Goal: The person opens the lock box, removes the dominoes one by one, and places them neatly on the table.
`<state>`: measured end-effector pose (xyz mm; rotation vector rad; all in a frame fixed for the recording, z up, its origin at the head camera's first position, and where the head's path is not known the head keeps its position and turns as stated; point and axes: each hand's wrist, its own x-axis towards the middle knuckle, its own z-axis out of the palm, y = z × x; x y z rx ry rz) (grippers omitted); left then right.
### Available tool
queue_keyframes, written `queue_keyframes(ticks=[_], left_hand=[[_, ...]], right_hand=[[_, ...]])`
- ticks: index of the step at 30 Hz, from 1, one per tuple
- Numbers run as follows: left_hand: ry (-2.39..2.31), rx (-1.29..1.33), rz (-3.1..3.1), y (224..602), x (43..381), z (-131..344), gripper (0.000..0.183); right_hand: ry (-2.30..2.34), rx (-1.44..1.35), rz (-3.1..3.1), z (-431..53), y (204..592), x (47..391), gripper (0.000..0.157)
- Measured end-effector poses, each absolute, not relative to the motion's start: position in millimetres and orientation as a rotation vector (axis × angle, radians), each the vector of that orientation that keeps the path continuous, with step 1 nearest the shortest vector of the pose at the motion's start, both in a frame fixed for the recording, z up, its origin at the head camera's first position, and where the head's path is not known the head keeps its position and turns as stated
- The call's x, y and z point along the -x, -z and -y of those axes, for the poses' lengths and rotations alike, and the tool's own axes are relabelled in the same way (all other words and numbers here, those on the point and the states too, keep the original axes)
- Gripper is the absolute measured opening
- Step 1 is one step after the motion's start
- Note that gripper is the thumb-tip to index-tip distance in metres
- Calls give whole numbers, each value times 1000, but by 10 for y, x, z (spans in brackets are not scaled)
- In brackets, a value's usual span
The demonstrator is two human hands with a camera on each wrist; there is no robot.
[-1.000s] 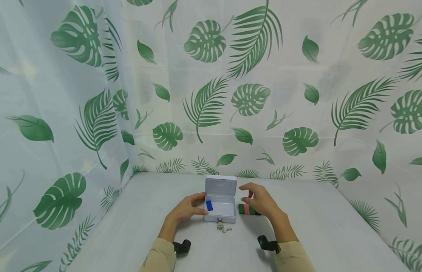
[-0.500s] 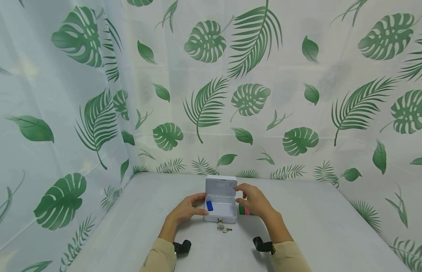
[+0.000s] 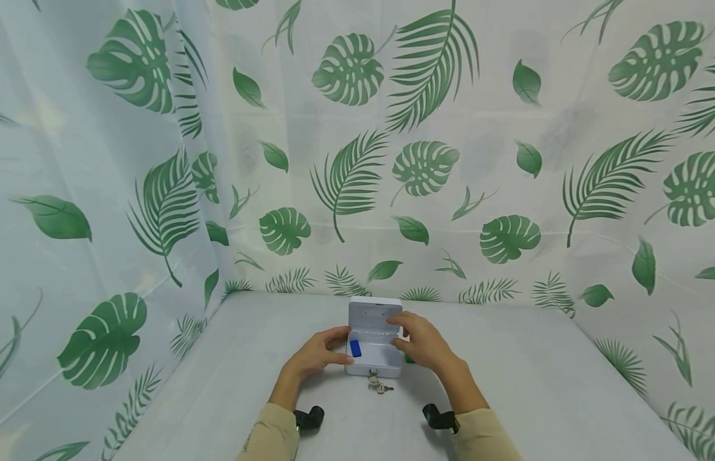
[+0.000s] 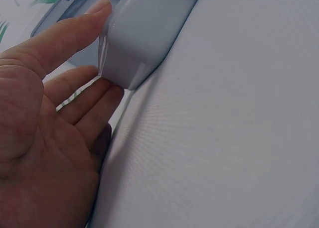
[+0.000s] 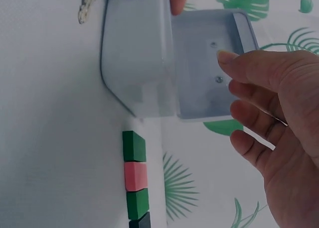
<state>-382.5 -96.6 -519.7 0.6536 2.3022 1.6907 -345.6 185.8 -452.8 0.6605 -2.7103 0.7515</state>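
A small light-grey cash box [image 3: 360, 371] stands on the table with its lid [image 3: 364, 312] raised. Inside, at the left end, lies a blue block [image 3: 355, 348]. My left hand [image 3: 312, 352] holds the box's left end; in the left wrist view its thumb is on the rim and its fingers touch the side wall [image 4: 149, 26]. Over the right part of the box hovers my right hand [image 3: 423, 342], fingers loosely bent, holding nothing. In the right wrist view its thumb and fingers are apart, in front of the lid [image 5: 202, 93].
Keys [image 3: 383, 388] hang from the lock at the box's front. Right of the box, a row of blocks lies on the table: green [image 5: 133, 147], pink [image 5: 136, 176], green [image 5: 138, 204] and black [image 5: 141, 222]. A leaf-printed curtain [image 3: 357, 192] stands behind the table.
My right hand has moved left from above the row of blocks to over the box's right side, covering most of the row in the head view. The left hand and box have stayed put.
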Motion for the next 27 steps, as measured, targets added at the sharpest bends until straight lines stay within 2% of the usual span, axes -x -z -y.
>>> queue_keyframes(ticks=[15, 27], left_hand=[[-1673, -657, -2310, 5171, 3799, 965, 81], [-1674, -661, -2308, 5166, 3799, 966, 81]], right_hand=[[-725, -641, 2705, -1703, 4626, 3465, 51], [-700, -659, 2700, -1586, 4726, 3468, 50]])
